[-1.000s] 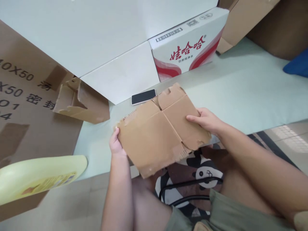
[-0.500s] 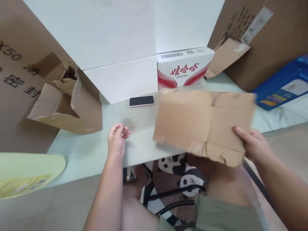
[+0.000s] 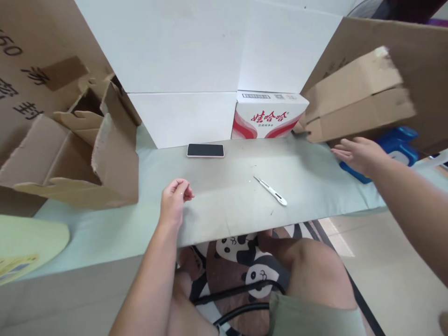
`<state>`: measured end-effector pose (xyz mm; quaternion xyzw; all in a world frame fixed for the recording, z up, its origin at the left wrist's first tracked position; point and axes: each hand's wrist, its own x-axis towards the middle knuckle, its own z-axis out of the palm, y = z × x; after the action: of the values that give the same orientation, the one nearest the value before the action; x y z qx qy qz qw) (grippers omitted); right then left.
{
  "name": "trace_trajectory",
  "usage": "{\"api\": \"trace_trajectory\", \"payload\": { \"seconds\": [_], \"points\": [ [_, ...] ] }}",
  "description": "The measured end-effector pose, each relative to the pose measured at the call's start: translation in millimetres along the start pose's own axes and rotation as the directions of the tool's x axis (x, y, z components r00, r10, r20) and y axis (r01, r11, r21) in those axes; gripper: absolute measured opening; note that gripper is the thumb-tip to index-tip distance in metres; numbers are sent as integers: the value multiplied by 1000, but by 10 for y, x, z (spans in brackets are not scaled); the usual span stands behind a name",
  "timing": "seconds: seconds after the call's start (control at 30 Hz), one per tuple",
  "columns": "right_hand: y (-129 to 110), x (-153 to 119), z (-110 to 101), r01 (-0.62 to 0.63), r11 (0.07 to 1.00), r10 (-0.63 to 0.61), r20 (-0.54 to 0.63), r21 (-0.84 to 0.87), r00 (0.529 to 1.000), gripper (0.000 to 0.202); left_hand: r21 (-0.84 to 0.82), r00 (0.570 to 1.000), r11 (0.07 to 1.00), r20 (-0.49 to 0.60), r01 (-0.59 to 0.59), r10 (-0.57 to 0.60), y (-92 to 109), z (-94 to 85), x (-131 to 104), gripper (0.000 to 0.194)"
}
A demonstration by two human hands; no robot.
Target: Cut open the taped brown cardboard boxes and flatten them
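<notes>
My right hand (image 3: 360, 154) is open with its fingers stretched out, in front of a blue bottle (image 3: 399, 144) and just below a folded piece of cardboard (image 3: 360, 95). The cardboard is apart from the hand and tilted against the large brown box at the right. My left hand (image 3: 176, 196) hovers over the front of the table with curled fingers, thumb against the index finger. Whatever may be inside that pinch is hidden. Between the hands, a white utility knife (image 3: 271, 190) lies on the pale green cloth. A phone (image 3: 205, 150) lies behind my left hand, screen up.
An open cardboard box (image 3: 115, 163) stands at the left, beside a pale yellow-green rounded object (image 3: 35, 238). White panels (image 3: 185, 116) and a white-and-red carton (image 3: 269, 119) line the back. A large brown box (image 3: 423, 70) stands at the right.
My right hand has moved right and let go of the cardboard, which now leans at the right. The utility knife has come into view. My left hand has curled tighter.
</notes>
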<state>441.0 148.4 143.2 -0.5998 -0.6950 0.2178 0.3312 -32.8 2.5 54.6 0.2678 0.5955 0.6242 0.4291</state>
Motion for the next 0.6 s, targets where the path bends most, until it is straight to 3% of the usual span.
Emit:
{"api": "trace_trajectory", "payload": {
  "seconds": [0.07,0.13,0.2,0.27,0.33,0.43,0.47,0.53,0.6],
  "points": [
    [-166,134,163,-132,986,135,-33,101,990,39,-12,997,998,-33,-65,65,18,-59,17,14],
    [-295,53,432,-264,935,277,-22,239,961,40,-4,975,983,-127,-183,181,47,-155,33,12],
    [-371,-189,785,-303,914,299,58,268,953,44,41,909,941,-249,-336,336,85,-282,35,12],
    [-410,-487,1175,-310,931,275,191,192,942,48,107,800,870,-353,-480,485,120,-425,21,12],
    [-474,-743,1564,-220,973,197,261,62,945,43,160,697,806,-427,-570,577,137,-563,4,12],
    [-801,-954,2116,48,998,-54,349,28,935,31,134,641,797,-523,-589,562,127,-725,-5,15],
    [-999,-986,2284,141,990,-140,379,27,915,30,112,638,800,-542,-590,547,122,-762,-7,15],
    [-1519,-1021,2587,323,943,-320,462,75,827,29,72,625,798,-582,-598,520,126,-811,-15,15],
    [-2139,-1047,2837,495,851,-519,425,177,742,31,35,604,790,-624,-613,496,152,-841,-31,15]
  ]
}}
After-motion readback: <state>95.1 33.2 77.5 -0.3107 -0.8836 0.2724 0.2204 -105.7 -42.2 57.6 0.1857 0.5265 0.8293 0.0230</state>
